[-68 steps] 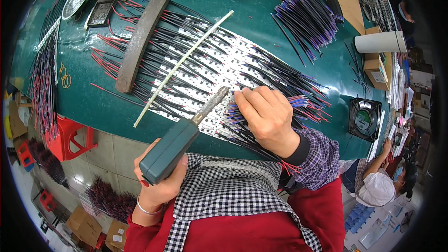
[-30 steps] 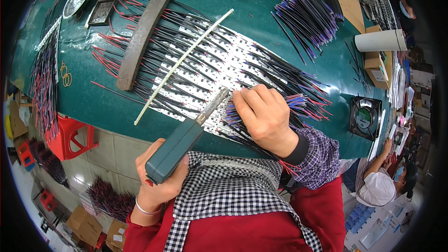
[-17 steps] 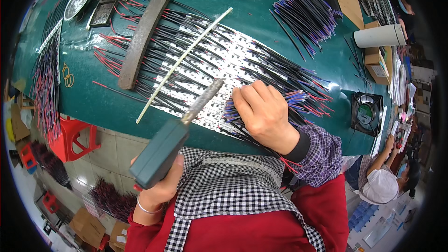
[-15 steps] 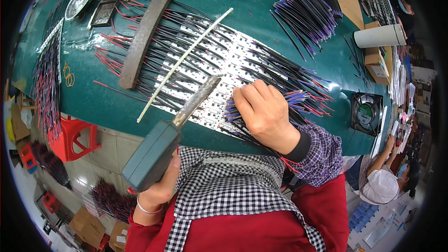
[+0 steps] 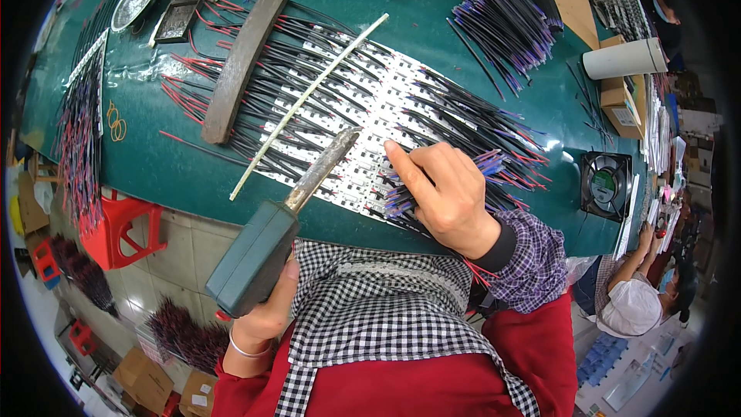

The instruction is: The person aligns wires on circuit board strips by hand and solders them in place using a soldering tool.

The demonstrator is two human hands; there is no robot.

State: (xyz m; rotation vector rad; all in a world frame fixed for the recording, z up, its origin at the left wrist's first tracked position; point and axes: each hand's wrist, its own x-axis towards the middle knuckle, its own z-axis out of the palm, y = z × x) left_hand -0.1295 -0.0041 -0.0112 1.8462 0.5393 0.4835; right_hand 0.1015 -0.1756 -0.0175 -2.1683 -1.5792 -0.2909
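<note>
My left hand (image 5: 272,310) is closed around the dark green handle of a big soldering iron (image 5: 253,256). Its scorched flat tip points up and right, over a white panel of small circuit boards (image 5: 370,156). A bunch of black wires with blue ends (image 5: 398,202) is gripped in my right hand (image 5: 449,199), at the panel's near right part. That hand's index finger reaches toward the panel's middle, near the iron's tip; whether it pinches a single wire I cannot tell. Rows of black wires (image 5: 455,112) run off both sides of the panel.
A dark bar (image 5: 244,69) and a pale thin stick (image 5: 309,104) lie across the left wires. Farther off are a metal dish (image 5: 137,0), a black tray (image 5: 181,15) and a wire pile (image 5: 502,19). A small fan (image 5: 606,185) sits right; a co-worker (image 5: 633,301) is beyond.
My right hand has shifted slightly right and nearer, its index finger now stretched out more. The iron's tip has dropped a little to the left.
</note>
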